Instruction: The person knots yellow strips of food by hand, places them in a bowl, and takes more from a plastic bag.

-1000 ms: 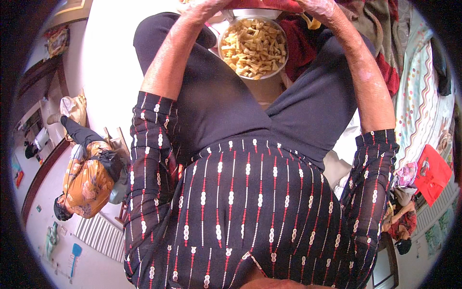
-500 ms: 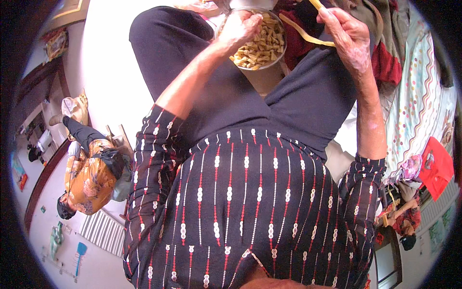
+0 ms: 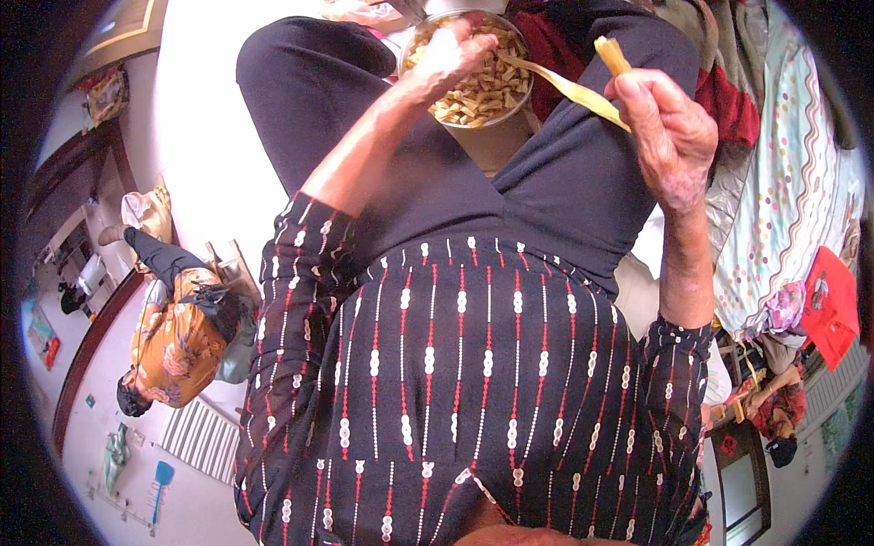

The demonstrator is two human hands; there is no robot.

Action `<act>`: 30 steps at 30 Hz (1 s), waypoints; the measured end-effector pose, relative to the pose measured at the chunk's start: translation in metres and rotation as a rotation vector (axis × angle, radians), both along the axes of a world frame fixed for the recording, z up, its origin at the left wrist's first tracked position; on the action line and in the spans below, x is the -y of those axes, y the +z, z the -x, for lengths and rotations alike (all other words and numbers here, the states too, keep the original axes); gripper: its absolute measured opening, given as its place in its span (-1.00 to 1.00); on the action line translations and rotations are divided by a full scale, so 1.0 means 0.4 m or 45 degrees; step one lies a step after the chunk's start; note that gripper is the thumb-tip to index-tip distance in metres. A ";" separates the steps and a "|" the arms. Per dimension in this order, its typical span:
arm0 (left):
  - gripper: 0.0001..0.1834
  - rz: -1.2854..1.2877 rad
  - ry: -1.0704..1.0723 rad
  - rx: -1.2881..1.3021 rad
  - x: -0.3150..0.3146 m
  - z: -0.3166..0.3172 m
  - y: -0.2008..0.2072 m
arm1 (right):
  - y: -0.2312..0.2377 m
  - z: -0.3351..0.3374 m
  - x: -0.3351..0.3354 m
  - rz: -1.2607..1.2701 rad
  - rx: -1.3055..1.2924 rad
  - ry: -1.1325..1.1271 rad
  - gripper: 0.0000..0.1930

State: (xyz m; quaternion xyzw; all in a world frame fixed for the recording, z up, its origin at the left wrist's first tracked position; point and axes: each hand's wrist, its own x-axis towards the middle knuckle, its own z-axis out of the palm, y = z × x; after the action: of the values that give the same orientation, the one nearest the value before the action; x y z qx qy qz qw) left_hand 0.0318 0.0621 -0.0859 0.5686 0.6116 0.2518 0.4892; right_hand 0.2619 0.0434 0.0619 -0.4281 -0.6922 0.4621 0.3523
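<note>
The left hand is hovering, fingers bent (pinching or not, I cannot tell), above a round, shiny-rimmed bowl of stubby, pale-yellow pieces. Rightward, a flat, bending strip is reaching the right hand, which is gripping a thicker stub; apparently lengths are being divided, calling next for steady holding.

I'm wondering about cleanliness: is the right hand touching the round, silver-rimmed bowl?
Apart: the head view shows dark trousers between the right hand and the bowl.
</note>
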 end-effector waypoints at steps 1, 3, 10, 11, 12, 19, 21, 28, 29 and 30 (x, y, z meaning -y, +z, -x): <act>-0.61 -0.251 0.035 0.072 0.004 0.018 0.016 | 0.013 0.001 0.012 -0.001 0.031 0.033 -0.86; -0.74 -0.456 0.247 0.306 0.032 -0.010 0.141 | 0.019 0.006 0.040 0.011 0.112 0.108 -0.90; -0.66 -0.482 -0.386 0.132 0.179 0.038 0.362 | -0.051 0.064 0.121 -0.062 -0.008 0.353 -0.93; -0.65 -0.506 -0.441 0.090 0.194 0.032 0.363 | -0.059 0.068 0.128 -0.059 0.019 0.384 -0.93; -0.63 -0.530 -0.496 0.048 0.208 0.025 0.357 | -0.063 0.070 0.133 -0.056 0.047 0.415 -0.92; -0.89 -0.402 -0.502 0.214 0.218 0.050 0.346 | -0.058 0.087 0.118 0.155 -0.078 0.583 -0.87; -0.90 -0.442 -0.466 0.207 0.213 0.074 0.345 | -0.064 0.092 0.109 0.079 -0.038 0.614 -0.85; -0.84 0.001 -0.117 0.269 0.204 0.189 0.399 | -0.079 0.132 0.069 -0.032 -0.132 0.685 -0.81; -0.83 0.035 -0.191 0.212 0.196 0.202 0.409 | -0.072 0.137 0.060 0.038 -0.088 0.711 -0.77; -0.82 0.069 -0.263 0.153 0.188 0.216 0.418 | -0.076 0.143 0.057 0.063 -0.093 0.700 -0.76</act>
State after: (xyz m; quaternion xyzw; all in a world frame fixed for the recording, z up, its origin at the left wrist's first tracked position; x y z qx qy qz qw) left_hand -0.0547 -0.0131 0.0813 0.5990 0.5258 0.2169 0.5637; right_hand 0.2046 0.0206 0.0313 -0.2157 -0.7577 0.5723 0.2278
